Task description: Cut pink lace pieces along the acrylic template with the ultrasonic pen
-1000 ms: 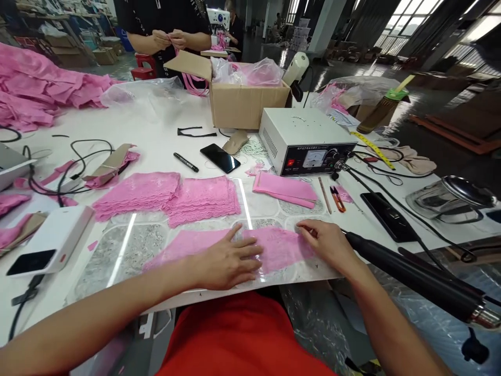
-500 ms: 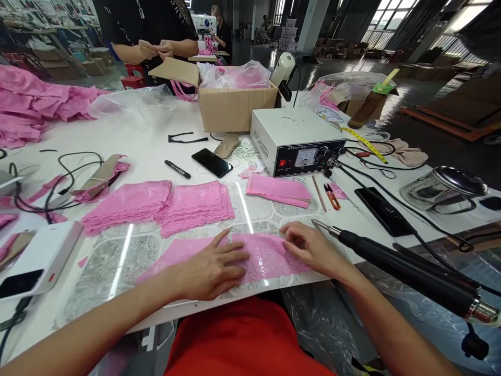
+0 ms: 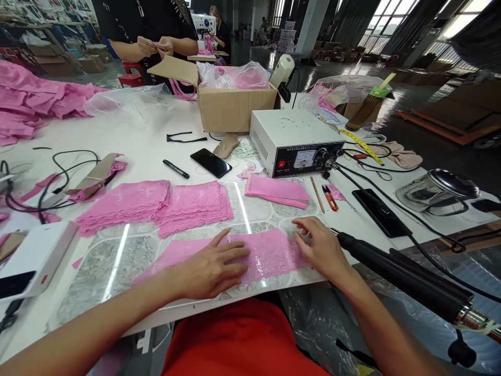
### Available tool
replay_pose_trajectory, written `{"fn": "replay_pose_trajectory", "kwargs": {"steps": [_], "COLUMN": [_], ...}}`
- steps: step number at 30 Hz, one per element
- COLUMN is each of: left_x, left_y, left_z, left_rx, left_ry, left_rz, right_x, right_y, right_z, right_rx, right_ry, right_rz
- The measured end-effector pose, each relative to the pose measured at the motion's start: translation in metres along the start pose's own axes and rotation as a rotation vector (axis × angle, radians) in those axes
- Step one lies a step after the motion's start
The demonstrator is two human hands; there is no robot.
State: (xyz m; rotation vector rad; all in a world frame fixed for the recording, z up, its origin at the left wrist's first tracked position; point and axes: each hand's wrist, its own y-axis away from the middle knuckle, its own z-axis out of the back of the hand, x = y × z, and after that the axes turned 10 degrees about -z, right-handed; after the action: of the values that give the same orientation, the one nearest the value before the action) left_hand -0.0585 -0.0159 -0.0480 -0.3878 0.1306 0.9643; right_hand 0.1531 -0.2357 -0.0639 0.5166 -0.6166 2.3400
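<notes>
My left hand (image 3: pixel 211 266) lies flat, fingers spread, on a pink lace piece (image 3: pixel 270 253) spread over a glossy work mat (image 3: pixel 117 261) at the table's near edge. My right hand (image 3: pixel 319 245) rests on the right end of the same lace, fingers curled down onto the cloth. A black rod-shaped hand tool (image 3: pixel 399 271) lies along my right forearm, its tip close to that hand. Behind the lace sit two stacks of pink lace (image 3: pixel 156 203) and a folded pink stack (image 3: pixel 277 190).
A white control box (image 3: pixel 293 141) with cables stands behind, beside a cardboard box (image 3: pixel 235 104), a phone (image 3: pixel 210 162), a marker (image 3: pixel 176 168), snips (image 3: pixel 329 197) and a second phone (image 3: pixel 378 211). A white device (image 3: pixel 35 258) lies left. Another person's hands (image 3: pixel 154 47) work at the far side.
My right hand slid left along the lace and then back out to its right end. My left hand stayed pressed on the lace. The view shifted slightly.
</notes>
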Motion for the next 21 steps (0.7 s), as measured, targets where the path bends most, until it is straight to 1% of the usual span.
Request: {"fn": "replay_pose_trajectory", "kwargs": {"steps": [2,4,7,9,11,14,21], "left_x": [0.003,0.007,0.011,0.013,0.014,0.015,0.015], "left_y": [-0.002,-0.004,-0.006,-0.006,-0.008,-0.01,-0.01], "left_z": [-0.002,-0.006,-0.01,-0.012,-0.012,-0.011,-0.006], "left_rx": [0.016,0.038,0.061,0.061,0.06,0.067,0.085], "left_ry": [-0.04,-0.08,-0.111,-0.123,-0.135,-0.15,-0.131], "left_rz": [0.023,0.047,0.07,0.07,0.07,0.065,0.058], "right_x": [0.0,-0.003,-0.013,-0.019,-0.023,-0.026,-0.029], "right_y": [0.011,0.021,0.033,0.036,0.037,0.037,0.046], "right_z": [0.001,0.002,0.005,0.009,0.014,0.02,0.025], "right_rx": [0.044,0.059,0.041,0.074,0.121,0.152,0.145], "right_ry": [-0.013,0.01,0.078,0.08,0.062,0.055,0.059], "right_rz": [0.087,0.106,0.004,-0.047,-0.061,-0.084,-0.145]}}
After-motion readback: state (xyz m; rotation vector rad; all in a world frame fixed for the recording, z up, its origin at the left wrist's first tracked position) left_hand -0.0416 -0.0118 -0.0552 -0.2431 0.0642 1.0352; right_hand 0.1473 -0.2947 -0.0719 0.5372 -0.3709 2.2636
